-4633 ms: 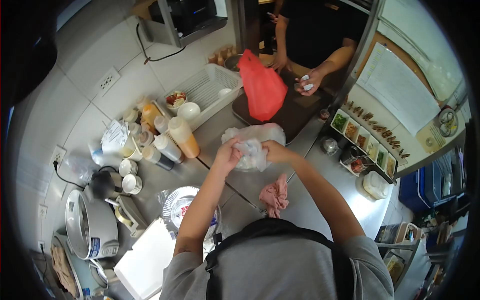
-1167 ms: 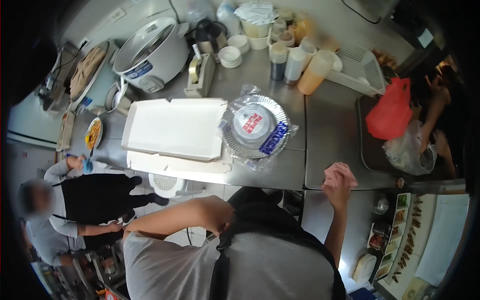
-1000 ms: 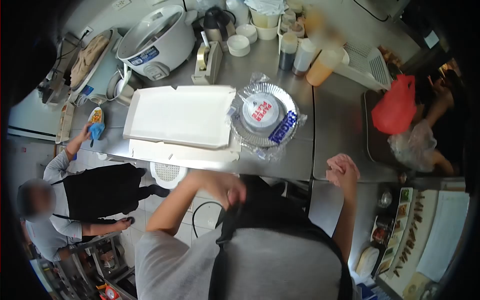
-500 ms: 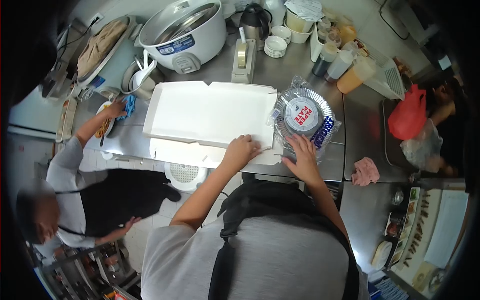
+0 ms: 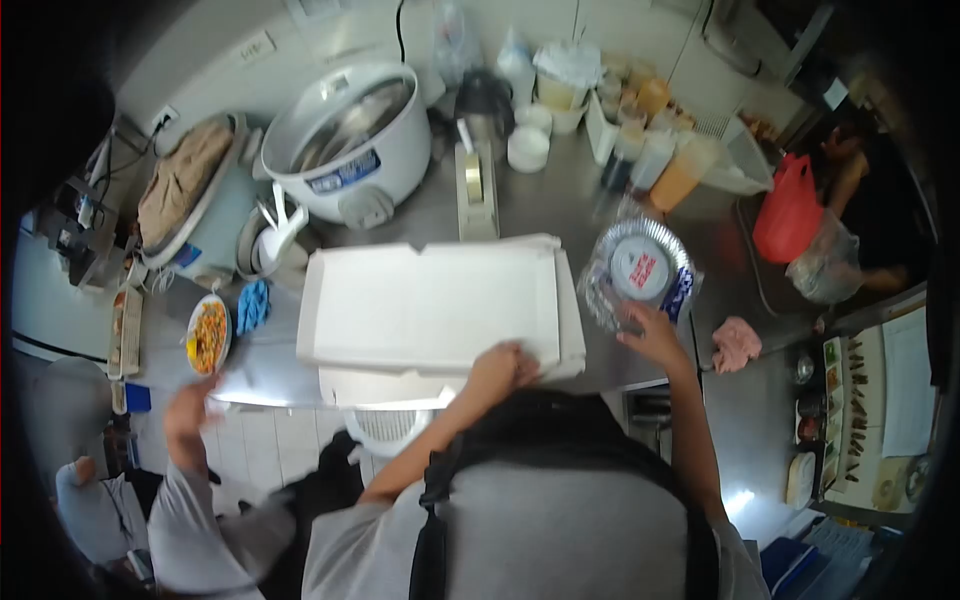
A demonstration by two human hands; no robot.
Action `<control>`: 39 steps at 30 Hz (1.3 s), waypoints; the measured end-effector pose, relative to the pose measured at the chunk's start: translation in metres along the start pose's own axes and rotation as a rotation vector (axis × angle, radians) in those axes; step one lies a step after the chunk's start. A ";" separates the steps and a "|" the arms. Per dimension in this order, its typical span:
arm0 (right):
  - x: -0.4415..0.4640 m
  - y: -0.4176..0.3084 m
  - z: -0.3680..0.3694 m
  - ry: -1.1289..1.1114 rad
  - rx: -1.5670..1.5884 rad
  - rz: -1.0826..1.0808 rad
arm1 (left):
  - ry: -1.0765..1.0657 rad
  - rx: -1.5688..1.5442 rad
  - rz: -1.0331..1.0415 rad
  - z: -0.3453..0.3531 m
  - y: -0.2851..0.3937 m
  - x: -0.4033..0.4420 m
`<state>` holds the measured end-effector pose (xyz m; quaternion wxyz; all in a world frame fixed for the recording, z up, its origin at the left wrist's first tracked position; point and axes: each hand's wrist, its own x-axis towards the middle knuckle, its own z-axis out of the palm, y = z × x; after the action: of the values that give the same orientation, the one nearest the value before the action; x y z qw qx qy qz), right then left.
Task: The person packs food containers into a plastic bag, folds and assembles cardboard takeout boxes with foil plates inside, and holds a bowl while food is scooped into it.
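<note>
One white box (image 5: pixel 430 310) lies on the steel counter (image 5: pixel 545 205). The left hand (image 5: pixel 500 367) is at the box's near right corner, fingers bent; whether they grip it, I cannot tell. The right hand (image 5: pixel 655 338) is open, fingers spread, right of the box, by the wrapped paper plates (image 5: pixel 640 265). A pink cloth (image 5: pixel 736 345) lies farther right of the box. The tape dispenser (image 5: pixel 478 215) stands just behind the box.
</note>
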<state>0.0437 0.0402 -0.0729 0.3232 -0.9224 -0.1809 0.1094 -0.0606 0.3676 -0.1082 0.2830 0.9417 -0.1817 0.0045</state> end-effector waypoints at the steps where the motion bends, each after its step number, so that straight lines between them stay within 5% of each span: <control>1: 0.008 -0.004 -0.011 0.003 0.045 0.021 | -0.036 -0.093 -0.039 -0.009 0.003 0.001; 3: 0.013 -0.016 -0.025 -0.022 0.149 0.062 | -0.125 -0.268 -0.082 -0.019 -0.002 0.005; 7: 0.019 -0.029 -0.022 0.213 -0.402 -0.025 | -0.186 -0.407 -0.047 -0.025 -0.015 0.013; 9: 0.021 -0.016 -0.007 0.192 -0.440 -0.032 | -0.231 -0.466 0.001 -0.025 -0.022 0.017; 15: 0.017 0.003 0.007 0.168 -0.141 0.050 | -0.327 -0.354 -0.095 -0.035 -0.011 0.025; 18: 0.000 -0.018 -0.005 0.493 -0.101 -0.014 | -0.282 -0.361 -0.128 -0.043 -0.001 0.025; 21: -0.011 -0.011 -0.010 0.962 -0.255 0.155 | -0.312 -0.482 -0.131 -0.041 -0.007 0.027; 24: -0.024 0.049 0.004 0.972 0.027 0.493 | -0.335 -0.657 -0.164 -0.047 0.002 0.037; 27: -0.031 0.079 -0.001 0.649 0.472 0.609 | -0.276 -0.679 -0.142 -0.051 0.014 0.064; 30: -0.032 0.071 -0.010 0.782 0.371 0.525 | -0.168 -0.541 -0.073 -0.052 0.026 0.095; 36: -0.033 0.004 -0.040 0.845 0.763 0.333 | 0.013 -0.393 0.050 -0.040 0.057 0.147; 39: -0.022 -0.046 -0.061 0.782 0.953 0.323 | 0.204 -0.193 0.314 -0.039 0.094 0.164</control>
<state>0.0312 0.0307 0.0043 0.7197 -0.6647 0.1606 -0.1197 0.0637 0.2604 -0.0075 0.3845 0.8651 -0.2963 0.1264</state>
